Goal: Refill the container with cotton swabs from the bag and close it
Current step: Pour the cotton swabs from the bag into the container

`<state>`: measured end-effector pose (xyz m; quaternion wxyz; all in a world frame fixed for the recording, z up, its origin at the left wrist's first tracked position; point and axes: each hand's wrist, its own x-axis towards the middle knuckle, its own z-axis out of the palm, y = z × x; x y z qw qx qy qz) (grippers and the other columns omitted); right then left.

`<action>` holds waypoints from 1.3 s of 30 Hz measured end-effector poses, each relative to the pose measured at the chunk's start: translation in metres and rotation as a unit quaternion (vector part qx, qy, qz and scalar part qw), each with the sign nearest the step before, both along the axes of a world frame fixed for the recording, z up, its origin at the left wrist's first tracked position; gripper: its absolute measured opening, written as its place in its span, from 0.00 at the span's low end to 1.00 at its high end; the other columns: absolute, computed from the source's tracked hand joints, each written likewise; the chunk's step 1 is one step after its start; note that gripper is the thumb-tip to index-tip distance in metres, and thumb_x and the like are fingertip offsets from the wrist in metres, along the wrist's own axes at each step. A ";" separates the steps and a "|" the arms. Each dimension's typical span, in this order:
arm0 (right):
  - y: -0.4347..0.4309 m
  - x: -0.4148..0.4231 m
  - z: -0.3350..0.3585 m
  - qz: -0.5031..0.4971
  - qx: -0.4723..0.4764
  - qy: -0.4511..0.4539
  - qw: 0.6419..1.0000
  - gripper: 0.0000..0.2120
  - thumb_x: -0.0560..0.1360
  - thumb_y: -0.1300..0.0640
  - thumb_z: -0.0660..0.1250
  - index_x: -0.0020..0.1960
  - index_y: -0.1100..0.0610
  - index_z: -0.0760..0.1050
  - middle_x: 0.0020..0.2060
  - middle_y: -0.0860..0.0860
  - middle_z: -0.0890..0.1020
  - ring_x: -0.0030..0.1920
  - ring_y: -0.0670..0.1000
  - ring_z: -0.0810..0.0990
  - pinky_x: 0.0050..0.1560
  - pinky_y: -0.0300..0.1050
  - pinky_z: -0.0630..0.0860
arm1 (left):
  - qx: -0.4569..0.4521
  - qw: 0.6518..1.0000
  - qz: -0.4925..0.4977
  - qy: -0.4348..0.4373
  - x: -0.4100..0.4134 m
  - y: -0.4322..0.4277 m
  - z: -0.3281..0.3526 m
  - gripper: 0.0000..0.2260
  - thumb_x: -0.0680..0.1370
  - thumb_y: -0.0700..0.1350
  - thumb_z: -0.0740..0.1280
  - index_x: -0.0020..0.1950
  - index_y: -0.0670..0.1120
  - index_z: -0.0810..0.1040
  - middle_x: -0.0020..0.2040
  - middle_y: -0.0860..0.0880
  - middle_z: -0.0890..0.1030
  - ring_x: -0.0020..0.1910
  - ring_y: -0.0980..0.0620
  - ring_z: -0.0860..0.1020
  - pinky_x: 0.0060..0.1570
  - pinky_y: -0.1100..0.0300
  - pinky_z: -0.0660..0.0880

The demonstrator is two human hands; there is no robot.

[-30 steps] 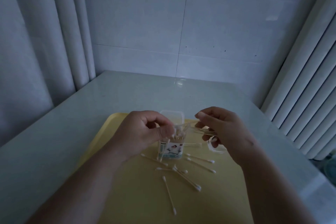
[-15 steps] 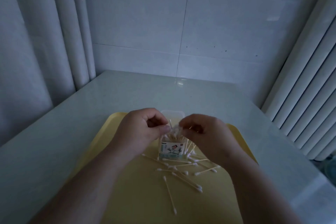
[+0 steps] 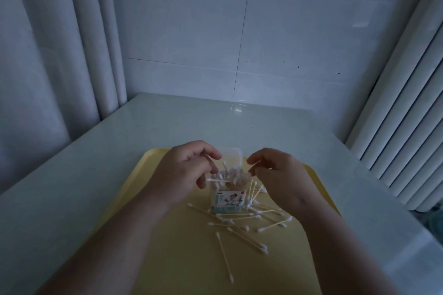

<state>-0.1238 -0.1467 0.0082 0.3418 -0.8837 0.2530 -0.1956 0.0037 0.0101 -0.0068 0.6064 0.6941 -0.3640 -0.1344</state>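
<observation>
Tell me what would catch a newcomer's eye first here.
The yellow tray on the pale table stands out first. On it stands a clear container crammed with swabs, loose swabs strewn before it. The left hand and right hand flank its open top.

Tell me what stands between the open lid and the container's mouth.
Cotton swabs stick up above the mouth of the container, and one swab lies crosswise over its near rim. Both sit in the path of the open lid behind.
</observation>
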 end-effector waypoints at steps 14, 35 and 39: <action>0.009 -0.001 0.005 0.082 -0.057 0.007 0.995 0.12 0.72 0.52 0.70 0.53 0.39 0.76 0.44 0.38 0.79 0.39 0.38 0.78 0.34 0.28 0.71 | 0.078 0.987 -0.005 -0.141 0.000 -0.002 -0.006 0.22 0.69 0.35 0.73 0.49 0.64 0.78 0.43 0.60 0.80 0.37 0.54 0.78 0.38 0.62 0.75; 0.001 0.003 -0.006 0.030 -0.052 0.066 0.996 0.10 0.68 0.56 0.73 0.42 0.43 0.75 0.35 0.42 0.83 0.37 0.43 0.80 0.41 0.41 0.78 | 0.026 0.987 0.074 -0.139 0.002 -0.004 -0.006 0.13 0.68 0.42 0.78 0.41 0.57 0.79 0.35 0.53 0.81 0.34 0.57 0.79 0.37 0.65 0.75; -0.002 0.000 0.000 0.008 -0.038 0.067 0.997 0.10 0.66 0.59 0.70 0.41 0.45 0.74 0.33 0.44 0.82 0.34 0.45 0.79 0.37 0.41 0.75 | 0.003 0.985 0.091 -0.150 0.002 -0.005 -0.007 0.11 0.68 0.42 0.78 0.37 0.55 0.78 0.31 0.52 0.80 0.29 0.60 0.75 0.33 0.67 0.71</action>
